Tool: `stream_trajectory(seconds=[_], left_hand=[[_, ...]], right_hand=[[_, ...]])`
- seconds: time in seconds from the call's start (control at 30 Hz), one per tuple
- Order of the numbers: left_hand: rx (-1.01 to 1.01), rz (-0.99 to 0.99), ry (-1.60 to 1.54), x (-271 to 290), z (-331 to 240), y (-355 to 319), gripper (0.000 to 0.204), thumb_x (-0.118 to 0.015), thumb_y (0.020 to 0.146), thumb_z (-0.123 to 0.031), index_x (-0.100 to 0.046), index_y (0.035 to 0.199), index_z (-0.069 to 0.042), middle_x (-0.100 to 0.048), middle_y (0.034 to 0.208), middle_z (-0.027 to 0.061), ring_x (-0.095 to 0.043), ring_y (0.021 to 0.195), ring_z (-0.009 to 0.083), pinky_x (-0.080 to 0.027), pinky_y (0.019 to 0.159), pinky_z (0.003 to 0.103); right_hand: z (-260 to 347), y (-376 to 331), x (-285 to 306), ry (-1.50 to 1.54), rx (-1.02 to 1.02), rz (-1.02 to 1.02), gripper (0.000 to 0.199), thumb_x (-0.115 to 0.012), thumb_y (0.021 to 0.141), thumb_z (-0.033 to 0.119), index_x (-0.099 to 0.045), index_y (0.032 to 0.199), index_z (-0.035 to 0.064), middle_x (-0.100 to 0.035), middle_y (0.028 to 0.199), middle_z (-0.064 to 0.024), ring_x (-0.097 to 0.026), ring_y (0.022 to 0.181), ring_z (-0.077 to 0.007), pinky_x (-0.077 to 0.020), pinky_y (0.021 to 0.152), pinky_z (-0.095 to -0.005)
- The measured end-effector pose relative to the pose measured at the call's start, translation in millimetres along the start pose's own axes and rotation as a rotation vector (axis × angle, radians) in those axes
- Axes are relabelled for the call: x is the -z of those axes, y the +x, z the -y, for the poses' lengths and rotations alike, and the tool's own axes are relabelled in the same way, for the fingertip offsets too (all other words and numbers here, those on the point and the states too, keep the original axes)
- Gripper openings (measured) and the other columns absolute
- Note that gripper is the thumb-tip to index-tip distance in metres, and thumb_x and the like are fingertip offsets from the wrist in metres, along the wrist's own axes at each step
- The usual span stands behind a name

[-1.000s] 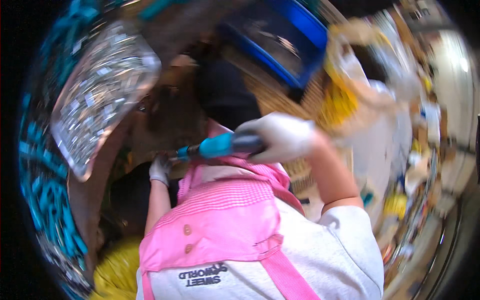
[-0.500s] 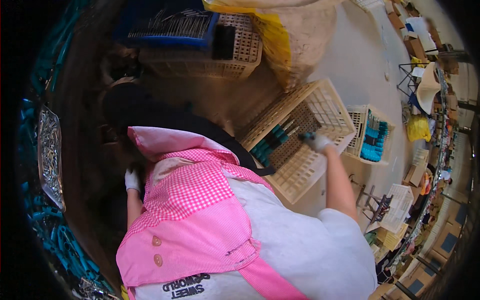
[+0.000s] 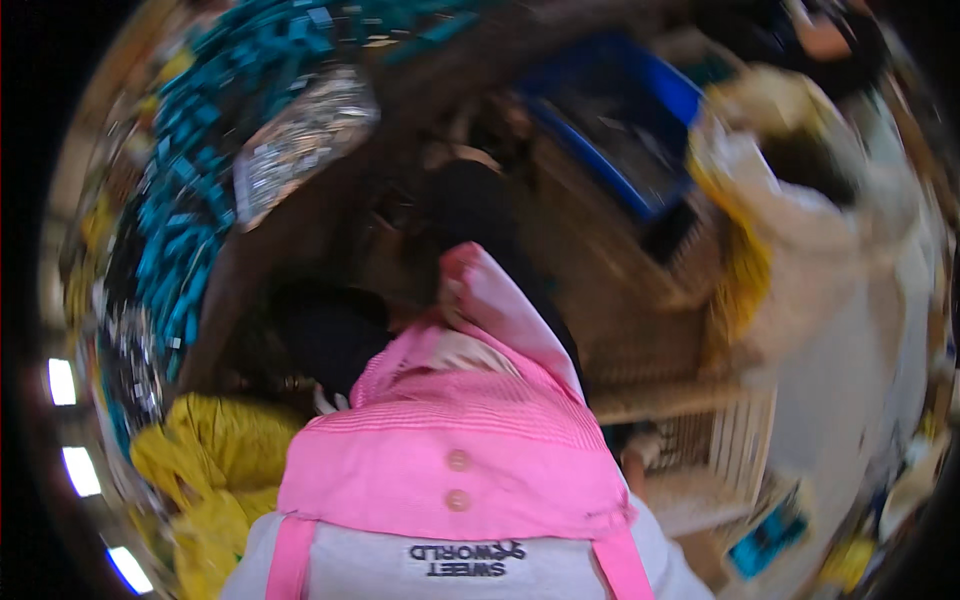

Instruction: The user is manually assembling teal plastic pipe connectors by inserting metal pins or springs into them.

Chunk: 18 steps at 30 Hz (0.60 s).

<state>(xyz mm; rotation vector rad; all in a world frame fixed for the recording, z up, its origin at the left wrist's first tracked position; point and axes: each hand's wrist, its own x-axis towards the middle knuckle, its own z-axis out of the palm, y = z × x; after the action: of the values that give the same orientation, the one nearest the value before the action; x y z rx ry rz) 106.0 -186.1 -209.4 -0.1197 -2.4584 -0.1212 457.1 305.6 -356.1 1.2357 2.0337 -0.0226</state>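
Observation:
My right hand (image 3: 645, 447), in a pale glove, is down inside the cream plastic crate (image 3: 735, 440) at my right side. Motion blur and the apron hide its fingers, and I cannot make out what is in them. A dark teal patch shows beside that hand. My left hand (image 3: 330, 400), also gloved, shows only as a small white patch at the left edge of my pink apron (image 3: 450, 490). Its fingers are hidden. Nearest to it is a yellow plastic bag (image 3: 225, 450).
Teal pieces (image 3: 190, 200) lie heaped on the worktable at left, beside a clear tray of small metal parts (image 3: 305, 140). Ahead stand a blue bin (image 3: 625, 120) and a big pale-and-yellow sack (image 3: 800, 240). A smaller crate of teal items (image 3: 768, 535) is at lower right.
My view has swung toward the left, bringing the worktable and yellow bag into sight. My right hand, earlier holding a teal-handled piece over the crate, is now partly hidden behind the apron.

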Motion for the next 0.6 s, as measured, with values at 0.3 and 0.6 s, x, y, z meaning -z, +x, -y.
stream_trajectory(seconds=[0.3,0.6], left_hand=[[0.616,0.107,-0.158,12,-13,-33,0.048,-0.062,0.085,-0.016,-0.047,0.128,-0.001,-0.053,0.126,0.0160,-0.050,0.116,0.0283,-0.037,0.101,0.040],[0.987,0.378,-0.424,50,-43,-50,0.046,-0.061,0.086,-0.017,-0.048,0.127,-0.001,-0.053,0.127,0.0155,-0.049,0.118,0.0271,-0.036,0.102,0.040]], right_hand=[[1,10,164,1.199,0.209,-0.461,0.036,-0.048,0.095,0.021,-0.050,0.122,-0.0025,-0.059,0.113,-0.0183,-0.056,0.099,-0.0296,-0.0413,0.090,-0.0346],[64,64,241,0.930,0.713,-0.181,0.035,-0.048,0.094,0.019,-0.051,0.123,-0.0014,-0.060,0.113,-0.0168,-0.058,0.100,-0.0271,-0.0423,0.090,-0.0331]])
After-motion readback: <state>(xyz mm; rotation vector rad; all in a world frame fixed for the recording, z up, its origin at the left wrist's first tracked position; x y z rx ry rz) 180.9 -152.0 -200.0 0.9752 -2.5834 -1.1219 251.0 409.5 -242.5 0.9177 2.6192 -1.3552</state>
